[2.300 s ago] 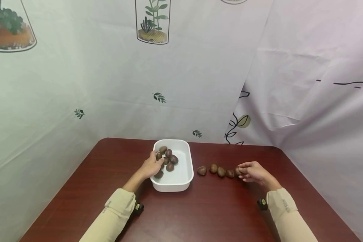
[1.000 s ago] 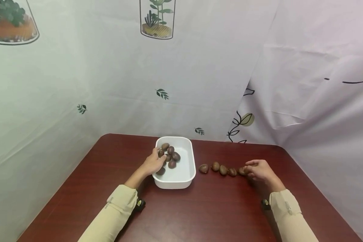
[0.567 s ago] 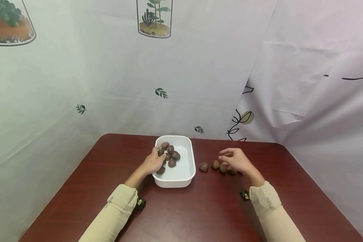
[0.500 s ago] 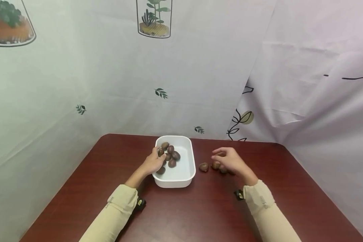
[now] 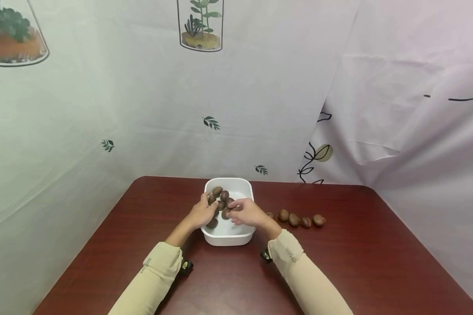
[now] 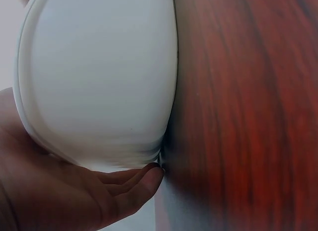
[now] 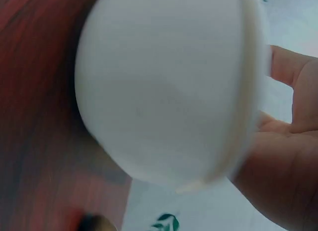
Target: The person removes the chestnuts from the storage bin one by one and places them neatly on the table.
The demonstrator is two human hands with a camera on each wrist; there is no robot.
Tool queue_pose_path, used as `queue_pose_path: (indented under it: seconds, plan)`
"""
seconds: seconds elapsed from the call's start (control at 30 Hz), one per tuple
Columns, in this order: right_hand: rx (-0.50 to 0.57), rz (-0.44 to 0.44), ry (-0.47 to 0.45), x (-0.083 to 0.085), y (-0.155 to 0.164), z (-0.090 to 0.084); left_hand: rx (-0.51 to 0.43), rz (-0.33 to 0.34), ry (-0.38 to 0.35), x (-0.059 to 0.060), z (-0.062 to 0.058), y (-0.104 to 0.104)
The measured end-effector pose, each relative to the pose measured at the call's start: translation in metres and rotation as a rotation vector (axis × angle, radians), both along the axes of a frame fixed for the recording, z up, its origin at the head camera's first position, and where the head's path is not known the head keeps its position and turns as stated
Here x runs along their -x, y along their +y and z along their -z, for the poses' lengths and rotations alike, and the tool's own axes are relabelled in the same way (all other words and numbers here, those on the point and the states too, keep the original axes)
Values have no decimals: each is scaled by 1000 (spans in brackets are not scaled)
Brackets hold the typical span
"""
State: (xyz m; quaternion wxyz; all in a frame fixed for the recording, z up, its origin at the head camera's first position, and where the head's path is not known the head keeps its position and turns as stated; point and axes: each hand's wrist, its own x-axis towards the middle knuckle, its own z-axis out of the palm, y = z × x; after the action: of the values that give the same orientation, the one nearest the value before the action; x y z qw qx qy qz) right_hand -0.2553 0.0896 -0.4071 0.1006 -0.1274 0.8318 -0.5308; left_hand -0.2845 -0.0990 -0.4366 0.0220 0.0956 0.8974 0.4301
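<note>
A white tray (image 5: 247, 190) stands mid-table with several brown chestnuts (image 5: 224, 195) in it. My left hand (image 5: 209, 205) holds the tray's left rim, fingers hooked over the edge beside a chestnut. In the left wrist view the tray's outer wall (image 6: 99, 77) fills the frame above my left hand (image 6: 124, 186). My right hand (image 5: 231, 210) reaches over the right rim into the tray, fingertips at a chestnut (image 5: 225, 214); a pinch cannot be made out. The right wrist view shows only the tray's wall (image 7: 164, 92) and my right hand's palm (image 7: 283, 156).
A row of chestnuts (image 5: 294, 219) lies on the dark red table (image 5: 339, 262) right of the tray, its rightmost one (image 5: 319, 220) farthest out. Printed white curtains (image 5: 260, 109) close in the back and both sides.
My right hand let go of the chestnut at the row's right end and swept left into the tray. The left hand stayed on the tray's rim.
</note>
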Motion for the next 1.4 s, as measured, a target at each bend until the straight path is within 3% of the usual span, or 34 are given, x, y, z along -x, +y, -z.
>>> queue_pose_path:
  seconds: [0.17,0.4,0.67,0.97,1.23,1.4]
  plan:
    - [-48,5,-83,5,-18,8,0,-1,1,-1,-1,0]
    - [95,11,-161,10,-35,21,-30,12,-3,-1,-1,0]
    - [152,-38,-205,14,-39,25,-33,25,-4,1,-2,2]
    - [56,-137,-150,17,-42,30,-20,18,4,2,1,1]
    - [94,-211,-162,15,-43,29,-57,36,34,2,1,0]
    - [167,-205,-194,11,-40,24,-31,19,33,0,-2,0]
